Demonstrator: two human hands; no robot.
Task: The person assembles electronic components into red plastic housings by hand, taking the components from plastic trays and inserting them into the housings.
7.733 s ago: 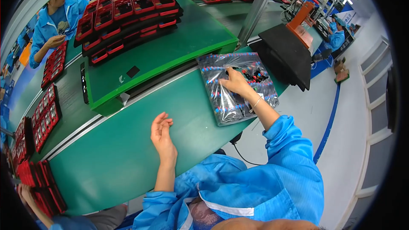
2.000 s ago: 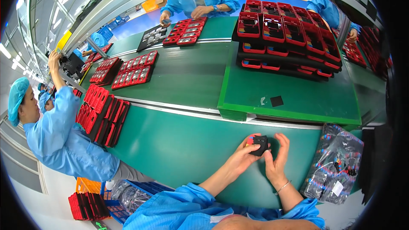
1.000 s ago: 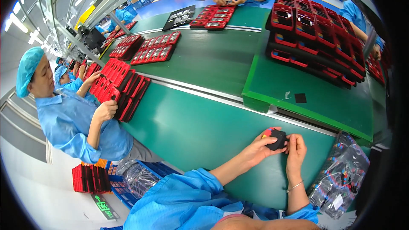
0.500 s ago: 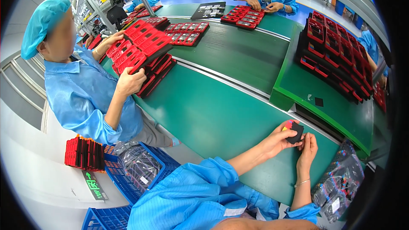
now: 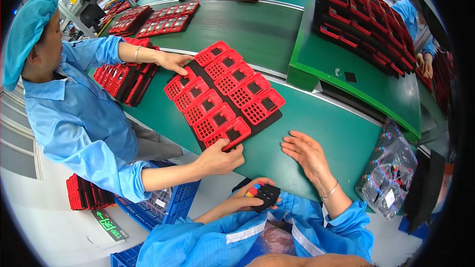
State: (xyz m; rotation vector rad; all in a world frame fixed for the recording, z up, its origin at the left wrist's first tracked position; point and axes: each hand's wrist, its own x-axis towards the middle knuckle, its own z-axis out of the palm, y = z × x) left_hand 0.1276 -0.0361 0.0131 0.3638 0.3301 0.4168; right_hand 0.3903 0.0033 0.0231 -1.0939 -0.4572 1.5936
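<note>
My left hand, low and close to my body, is closed around a small black flat piece with red, yellow and blue parts at its edge. I cannot make out its exact kind. My right hand is raised over the green table, fingers stretched out and nothing in them. Just beyond and to the left, a co-worker's two hands hold a black tray bearing two rows of red plastic frames with square windows. The tray is close to my right hand.
Stacked red-and-black trays stand on a raised green platform at the right. A clear bag of small coloured parts lies at the right edge. More red trays sit across the table. Blue crates stand at lower left.
The co-worker has swung the tray from the left to in front of me. My left hand has drawn back toward my body with the black piece; my right hand has let go and opened.
</note>
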